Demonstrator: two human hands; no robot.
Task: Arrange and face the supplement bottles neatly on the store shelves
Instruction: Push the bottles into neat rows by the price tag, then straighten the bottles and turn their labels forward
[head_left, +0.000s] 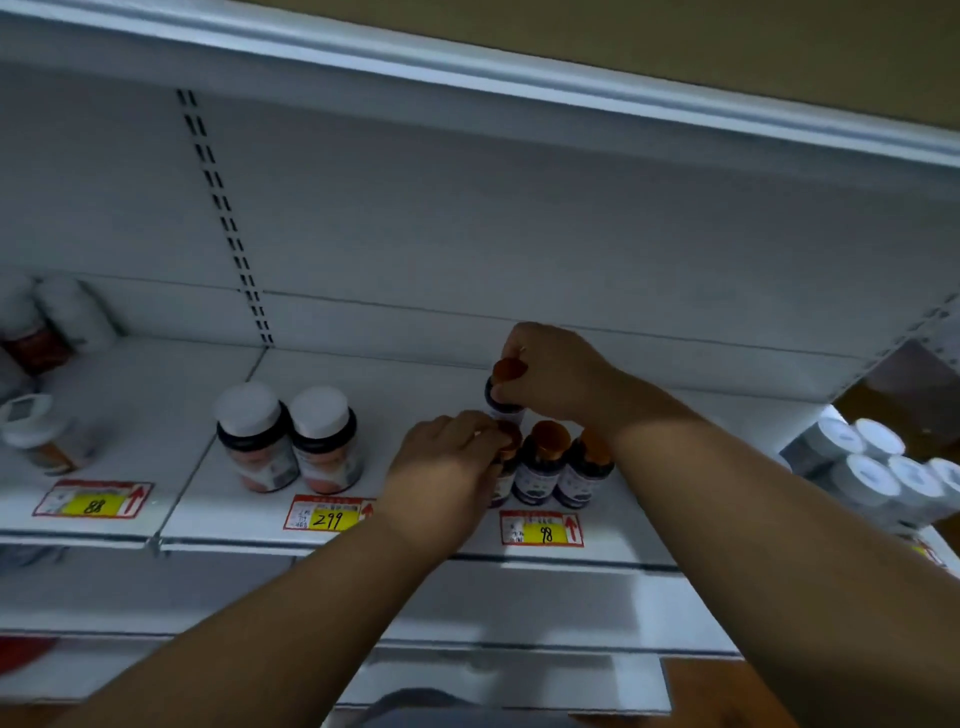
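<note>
both hands grip orange-capped bottles: left hand front bottle, right hand rear bottle

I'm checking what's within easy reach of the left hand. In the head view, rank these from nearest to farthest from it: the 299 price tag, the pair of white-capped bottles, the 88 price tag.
From the left hand:
1. 299 price tag, just below-left on the shelf edge.
2. White-capped bottles, further left.
3. 88 price tag, far left.

Counted around the white shelf: four orange-capped dark bottles at its front right, two white-capped bottles at its front middle, three price tags along its edge.
</note>
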